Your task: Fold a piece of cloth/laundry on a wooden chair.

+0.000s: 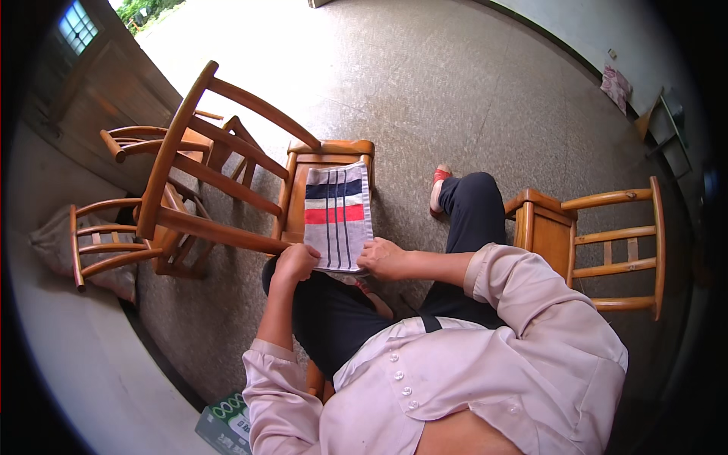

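A folded striped cloth (339, 244), grey with dark blue, white and red bands and thin dark lines, lies over the seat of a wooden chair (294, 193) in front of me. My left hand (298, 261) pinches the cloth's near left corner, beside the chair's side. At the near right corner, my right hand (382, 258) grips the cloth's edge between thumb and fingers. The near edge of the cloth hangs above my lap, and its far end rests on the seat. The chair's slatted back stands to the left.
More wooden chairs (114, 250) stand at the left by the wall, near a pale sack (54, 242). Another wooden chair (546, 230) is at my right. A green printed box (224, 426) sits at the lower left. Patterned fabric (615, 88) lies by the far right wall.
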